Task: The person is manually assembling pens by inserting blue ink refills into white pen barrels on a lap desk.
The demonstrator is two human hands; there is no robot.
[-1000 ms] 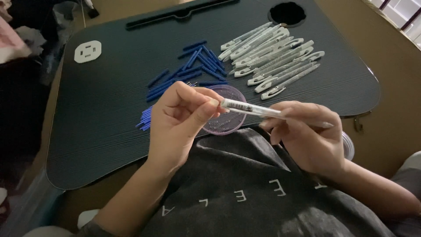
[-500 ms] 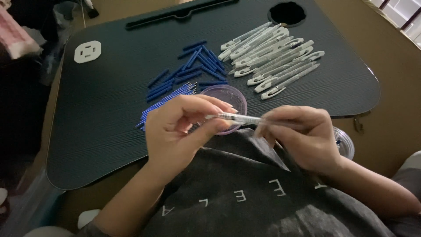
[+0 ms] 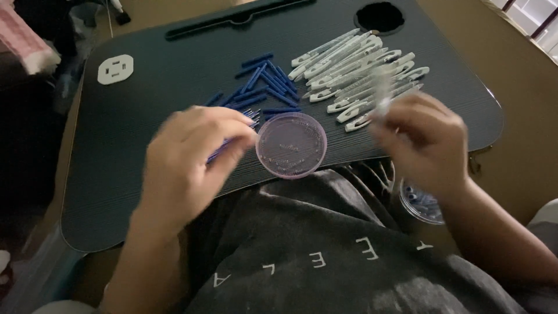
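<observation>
Head view shows our hands apart now; half a second ago they met over the dish [image 3: 291, 144], joined on one pen. Our right hand [image 3: 423, 142] has swung out to the pile of white pens [image 3: 360, 70] and grips a pen [image 3: 382, 87] upright, blurred by motion. Our left hand [image 3: 189, 157] has dropped over the blue refills [image 3: 261, 87] on the lap desk [image 3: 145, 104], fingers curled, perhaps pinching one; we cannot tell.
</observation>
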